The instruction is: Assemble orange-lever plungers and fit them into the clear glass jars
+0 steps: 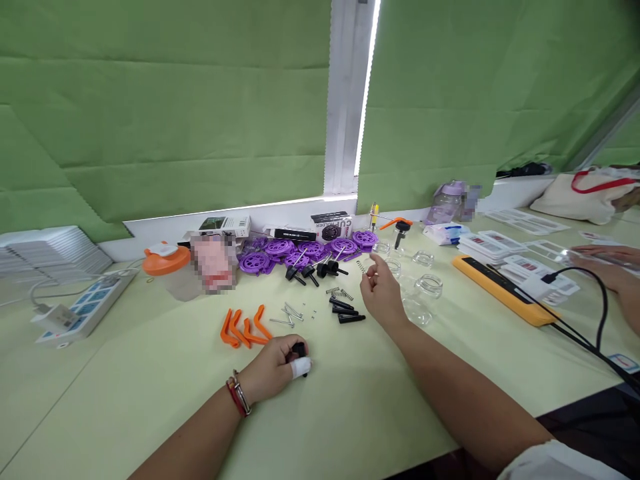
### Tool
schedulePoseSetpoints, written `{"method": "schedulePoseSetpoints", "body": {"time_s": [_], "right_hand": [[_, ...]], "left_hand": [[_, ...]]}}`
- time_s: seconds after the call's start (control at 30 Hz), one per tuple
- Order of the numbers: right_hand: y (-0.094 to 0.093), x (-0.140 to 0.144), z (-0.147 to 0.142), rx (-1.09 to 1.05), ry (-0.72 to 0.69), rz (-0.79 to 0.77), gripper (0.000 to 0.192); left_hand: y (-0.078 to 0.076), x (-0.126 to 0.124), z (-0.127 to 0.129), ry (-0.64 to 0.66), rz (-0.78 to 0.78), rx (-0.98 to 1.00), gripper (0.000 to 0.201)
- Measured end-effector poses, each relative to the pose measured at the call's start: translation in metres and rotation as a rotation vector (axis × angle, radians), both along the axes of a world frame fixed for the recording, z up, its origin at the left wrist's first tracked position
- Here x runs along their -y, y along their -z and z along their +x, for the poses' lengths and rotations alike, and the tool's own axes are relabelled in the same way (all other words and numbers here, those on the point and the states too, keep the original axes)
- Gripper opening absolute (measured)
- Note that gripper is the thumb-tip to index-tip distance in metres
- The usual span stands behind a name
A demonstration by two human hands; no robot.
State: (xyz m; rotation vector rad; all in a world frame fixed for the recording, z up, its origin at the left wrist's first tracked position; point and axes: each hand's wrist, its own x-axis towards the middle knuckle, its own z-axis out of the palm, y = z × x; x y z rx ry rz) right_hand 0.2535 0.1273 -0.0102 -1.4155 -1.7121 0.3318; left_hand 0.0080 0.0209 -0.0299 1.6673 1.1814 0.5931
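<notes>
Black part [299, 349] gripped in left hand [274, 367]; right hand [379, 293] raised, pinching spring [361, 267].

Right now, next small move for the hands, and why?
Probably bring the right hand back toward the left hand. The left grips a small black part on the table; the right seems to pinch a small spring, raised near the glass jars.
</notes>
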Motion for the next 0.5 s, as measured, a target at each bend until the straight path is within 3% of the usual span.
{"method": "schedulePoseSetpoints", "body": {"time_s": [0.13, 0.37, 0.5], "right_hand": [[0.006, 0.027, -0.022, -0.157, -0.222, 0.032, 0.059], [0.024, 0.074, -0.070, -0.104, -0.779, -0.007, 0.054], [0.025, 0.075, -0.072, -0.047, -0.855, -0.065, 0.052]], "left_hand": [[-0.001, 0.001, 0.001, -0.001, 0.001, 0.011, 0.026], [0.001, 0.001, 0.005, 0.036, 0.078, 0.094, 0.022], [0.002, 0.000, 0.006, 0.067, 0.095, 0.121, 0.021]]}}
